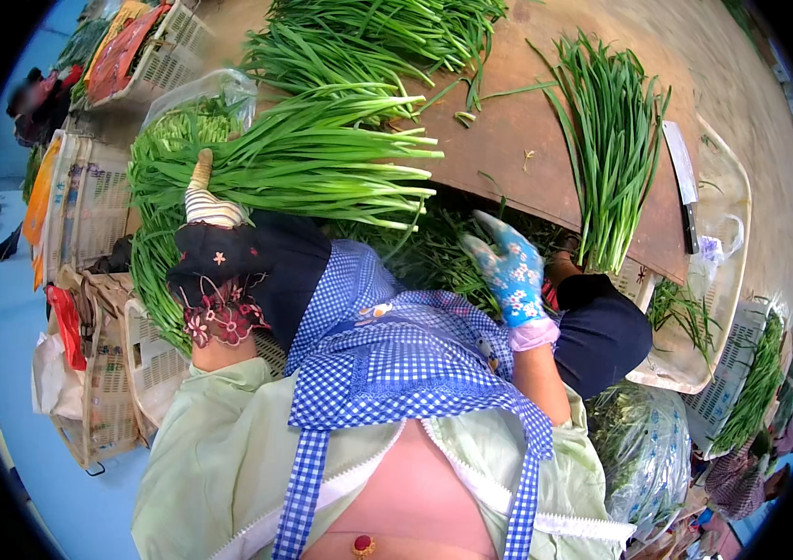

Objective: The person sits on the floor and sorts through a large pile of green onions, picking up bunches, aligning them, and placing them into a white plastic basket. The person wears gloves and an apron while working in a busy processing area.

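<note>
My left hand (213, 192), in a striped glove, grips a loose bunch of Chinese chives (326, 164) by its leafy side. The pale stem ends fan out to the right, past the brown board's near edge. In a blue floral glove, my right hand (512, 269) is held over my lap with thumb and fingers apart and nothing in it. Below it lie dark loose chive leaves (438, 245). Another bunch of chives (610, 154) rests on the brown board (501, 150), to the right of that hand. More chives (169, 231) are heaped beneath my left forearm.
A cleaver (680, 175) with a black handle lies along the board's right edge. A large pile of chives (375, 49) covers the board's far side. Plastic crates (92, 199) stand at left. A white tray (736, 203) and a plastic-wrapped bundle (641, 448) are at right.
</note>
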Tool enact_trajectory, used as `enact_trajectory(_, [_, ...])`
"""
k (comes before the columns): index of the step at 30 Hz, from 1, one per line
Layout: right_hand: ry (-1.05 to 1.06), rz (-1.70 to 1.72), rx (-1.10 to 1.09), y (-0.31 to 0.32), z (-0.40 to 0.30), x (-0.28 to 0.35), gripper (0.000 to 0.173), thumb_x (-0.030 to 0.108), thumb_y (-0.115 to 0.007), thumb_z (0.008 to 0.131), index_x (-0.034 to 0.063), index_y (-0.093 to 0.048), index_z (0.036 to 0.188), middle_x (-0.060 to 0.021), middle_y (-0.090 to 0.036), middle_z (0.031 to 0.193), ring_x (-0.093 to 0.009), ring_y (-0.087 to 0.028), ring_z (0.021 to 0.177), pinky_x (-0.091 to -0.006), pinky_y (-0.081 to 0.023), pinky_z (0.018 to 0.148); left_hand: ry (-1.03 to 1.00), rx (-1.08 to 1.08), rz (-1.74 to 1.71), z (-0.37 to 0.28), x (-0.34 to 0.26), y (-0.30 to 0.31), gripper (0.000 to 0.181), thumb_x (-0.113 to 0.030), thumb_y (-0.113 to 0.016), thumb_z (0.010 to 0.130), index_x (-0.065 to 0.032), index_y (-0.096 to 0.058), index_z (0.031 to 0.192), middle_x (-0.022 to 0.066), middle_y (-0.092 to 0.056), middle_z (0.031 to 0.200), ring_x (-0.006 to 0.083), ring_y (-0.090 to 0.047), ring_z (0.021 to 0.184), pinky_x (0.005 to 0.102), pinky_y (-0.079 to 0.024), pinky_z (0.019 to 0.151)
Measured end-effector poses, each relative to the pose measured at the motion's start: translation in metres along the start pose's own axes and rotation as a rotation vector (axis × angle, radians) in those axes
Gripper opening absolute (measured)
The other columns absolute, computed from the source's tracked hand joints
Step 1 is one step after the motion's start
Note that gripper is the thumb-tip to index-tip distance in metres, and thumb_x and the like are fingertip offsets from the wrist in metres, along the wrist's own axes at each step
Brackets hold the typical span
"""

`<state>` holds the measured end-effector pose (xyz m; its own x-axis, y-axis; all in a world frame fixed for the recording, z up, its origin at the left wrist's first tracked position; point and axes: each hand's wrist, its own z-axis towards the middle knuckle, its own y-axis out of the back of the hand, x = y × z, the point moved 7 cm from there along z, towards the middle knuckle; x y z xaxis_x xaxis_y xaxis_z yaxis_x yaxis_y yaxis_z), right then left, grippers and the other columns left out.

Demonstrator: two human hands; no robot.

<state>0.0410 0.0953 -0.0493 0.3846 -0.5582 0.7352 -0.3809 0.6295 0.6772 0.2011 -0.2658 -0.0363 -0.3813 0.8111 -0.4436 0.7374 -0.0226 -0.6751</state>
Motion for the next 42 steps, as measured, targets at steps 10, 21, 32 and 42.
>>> enact_trajectory(10, [-0.159,0.065,-0.018,-0.037,0.020,-0.010,0.018,0.023,-0.061,0.081,0.0068,-0.066,0.085,-0.0144,-0.063,0.072,-0.028,-0.061,0.066,-0.0367,-0.047,0.061,-0.099,-0.203,0.050,-0.020,0.006,-0.009,0.045,-0.033,-0.062,0.081,-0.0057,-0.055,0.117,0.0115,-0.056,0.120,0.0329,-0.051,0.108,0.0515,-0.037,0.095])
enact_trajectory(21, [-0.238,0.717,0.374,-0.073,0.043,0.042,0.025,0.023,-0.064,0.080,0.0031,-0.065,0.095,-0.0114,-0.066,0.087,-0.017,-0.061,0.078,-0.0286,-0.047,0.073,-0.024,-0.011,0.007,-0.009,0.013,-0.007,0.044,-0.028,-0.062,0.081,-0.0054,-0.055,0.117,0.0131,-0.055,0.121,0.0334,-0.049,0.111,0.0543,-0.035,0.096])
enact_trajectory(32, [0.002,-0.478,0.046,-0.042,0.027,-0.027,0.012,0.024,-0.063,0.078,0.0130,-0.056,0.078,-0.0119,-0.058,0.057,-0.033,-0.059,0.054,-0.0442,-0.045,0.049,-0.066,-0.032,0.012,-0.003,-0.007,0.008,0.046,-0.031,-0.059,0.084,-0.0057,-0.052,0.122,0.0128,-0.051,0.126,0.0321,-0.047,0.114,0.0549,-0.033,0.098])
enact_trajectory(42, [-0.089,0.951,0.603,-0.082,0.041,0.048,0.036,0.009,-0.059,0.081,-0.0035,-0.054,0.114,-0.0115,-0.063,0.104,-0.015,-0.058,0.091,-0.0278,-0.046,0.082,-0.119,-0.035,0.259,0.018,-0.025,0.039,0.042,-0.034,-0.041,0.089,-0.0113,-0.050,0.123,0.0064,-0.054,0.124,0.0233,-0.048,0.114,0.0465,-0.037,0.097])
